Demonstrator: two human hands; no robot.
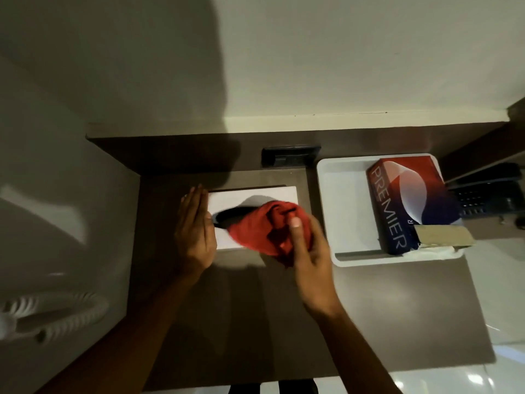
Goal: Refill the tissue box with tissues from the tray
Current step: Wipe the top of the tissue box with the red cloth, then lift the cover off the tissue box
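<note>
A white tissue box (272, 194) with a dark oval opening (227, 216) lies on the brown table. My left hand (194, 231) rests flat against the box's left end, fingers straight. My right hand (305, 245) grips a crumpled red cloth (255, 231) that lies on the top of the box, over the right part of the opening. To the right stands a white tray (341, 200) holding a red and blue "PREMIER" tissue pack (397, 200), its near end torn open with white tissues (437, 248) showing.
A dark socket panel (291, 155) sits on the table's back ledge. A black telephone (488, 197) stands right of the tray. A white coiled hose (54, 314) hangs at the lower left. The brown table (241, 322) runs toward me.
</note>
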